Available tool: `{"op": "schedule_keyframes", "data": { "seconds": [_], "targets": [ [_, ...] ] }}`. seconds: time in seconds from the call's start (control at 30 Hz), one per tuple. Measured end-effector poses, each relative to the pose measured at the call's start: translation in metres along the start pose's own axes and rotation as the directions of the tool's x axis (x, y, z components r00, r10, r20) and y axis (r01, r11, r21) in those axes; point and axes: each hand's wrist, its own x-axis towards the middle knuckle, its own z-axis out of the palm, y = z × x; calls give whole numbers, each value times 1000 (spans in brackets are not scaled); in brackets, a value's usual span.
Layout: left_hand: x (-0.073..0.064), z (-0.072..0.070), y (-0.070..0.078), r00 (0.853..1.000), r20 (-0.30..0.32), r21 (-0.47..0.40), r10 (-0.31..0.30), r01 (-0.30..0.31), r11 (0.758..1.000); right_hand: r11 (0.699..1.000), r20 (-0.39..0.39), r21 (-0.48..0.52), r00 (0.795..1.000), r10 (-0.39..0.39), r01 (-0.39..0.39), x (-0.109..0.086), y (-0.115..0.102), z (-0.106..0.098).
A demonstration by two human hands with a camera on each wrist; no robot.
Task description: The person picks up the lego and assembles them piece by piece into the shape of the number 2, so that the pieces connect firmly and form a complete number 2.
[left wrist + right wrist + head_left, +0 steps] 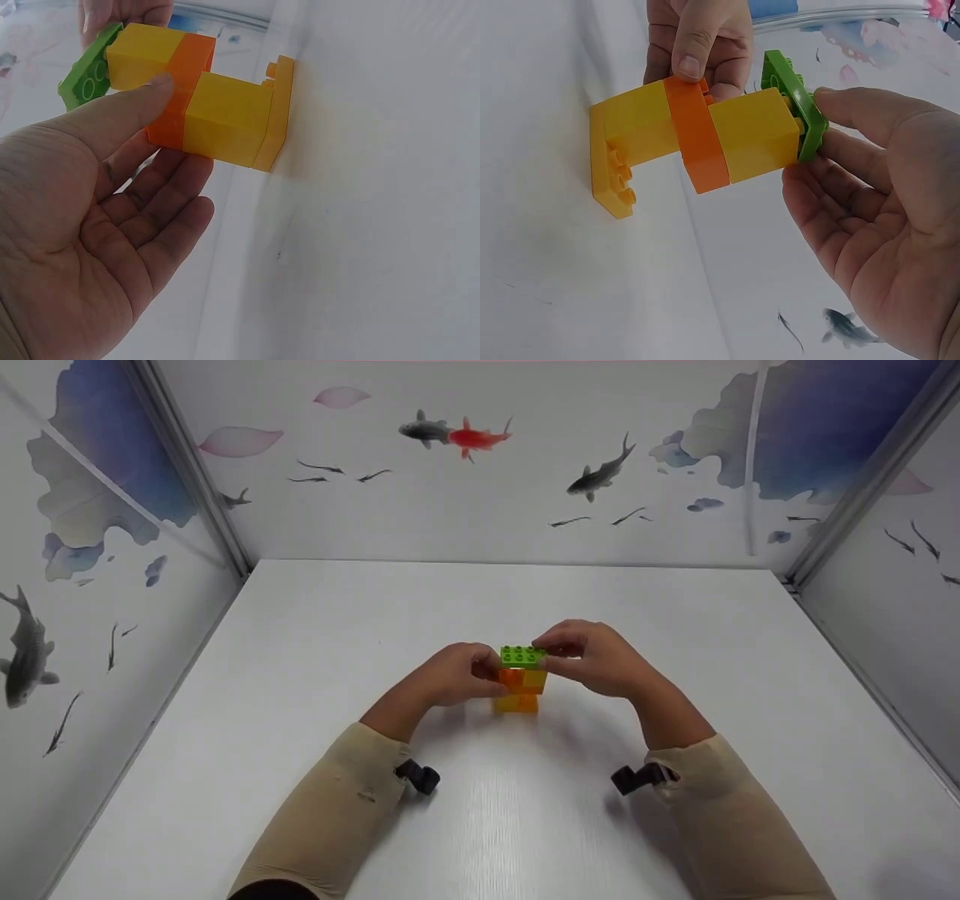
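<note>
A stack of building bricks stands on the white table. At its foot is a flat light-orange brick [280, 120], topped by a yellow brick [229, 120], an orange brick [703, 154] and another yellow brick [757, 133]. The left hand [459, 675] grips the stack around the orange brick, thumb on the near side. Between thumb and fingertips, the right hand [600, 658] pinches a flat green brick [517, 657] at the top. In the right wrist view the green brick sits slightly tilted against the upper yellow brick's studs, with a narrow gap showing.
The white tabletop [315, 622] spreads around both hands. White panels with painted fish and blue shapes, such as the back wall [510, 510], enclose it on the left, back and right. A black wrist mount [418, 777] projects from each sleeve.
</note>
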Motion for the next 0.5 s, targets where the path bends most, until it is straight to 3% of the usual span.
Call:
{"op": "schedule_keyframes", "data": {
  "seconds": [0.5],
  "targets": [
    [0, 0, -1, 1000, -1, -3, 24, -24, 1000, 1000, 12, 7, 1000, 0, 0, 0, 2, 3]
  ]
}}
